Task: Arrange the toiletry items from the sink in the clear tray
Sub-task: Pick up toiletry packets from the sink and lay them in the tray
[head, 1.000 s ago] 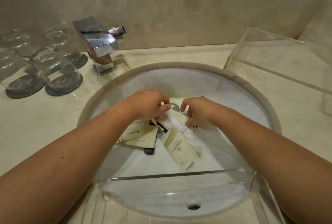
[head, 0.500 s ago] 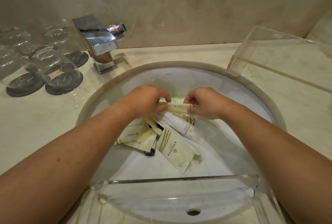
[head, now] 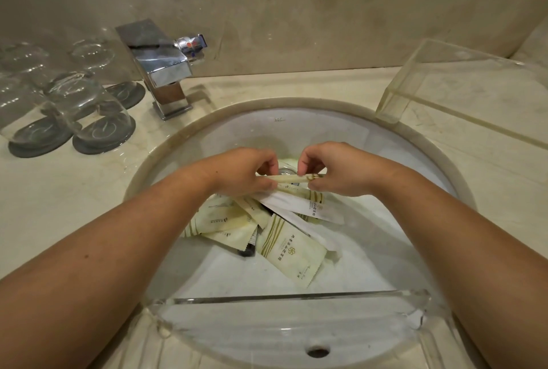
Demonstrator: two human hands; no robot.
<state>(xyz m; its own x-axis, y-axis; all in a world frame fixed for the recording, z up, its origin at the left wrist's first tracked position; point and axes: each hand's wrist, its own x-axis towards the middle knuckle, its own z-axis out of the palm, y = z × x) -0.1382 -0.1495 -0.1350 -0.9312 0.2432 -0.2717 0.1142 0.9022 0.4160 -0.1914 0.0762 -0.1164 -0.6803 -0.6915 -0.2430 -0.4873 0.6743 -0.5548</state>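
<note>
At nine o'clock on the beige stone desk (head: 44,191), upturned clear glasses (head: 89,111) stand on dark round coasters (head: 102,137). Toward eleven o'clock, a square chrome faucet (head: 161,69) rises at the rim of the round white sink (head: 400,161).

The left hand (head: 246,171) and the right hand (head: 335,168) meet over the middle of the basin, above the drain. Between them they hold one slim cream sachet (head: 292,179) edge-on and roughly level: the left fingers (head: 267,183) are pinched together on its nine o'clock end, the right fingers (head: 305,161) are clamped on its three o'clock end, where a dark band marks the wrapper.

Below the hands, toward six o'clock in the bowl, lies a loose heap of toiletry packets (head: 228,220): cream wrappers with olive stripes, overlapping one another. A long white packet (head: 299,205) lies slanted across the top of the heap, and a larger cream packet (head: 290,253) with printed characters and a flower mark points to five o'clock. A small black item (head: 247,251) peeks out from under the pile; what it is cannot be told.

A clear tray (head: 281,299) spans the six o'clock rim of the sink, its far wall crossing in front of the heap. At two o'clock, a second clear acrylic box (head: 394,102) sits on the desk beside the basin.
</note>
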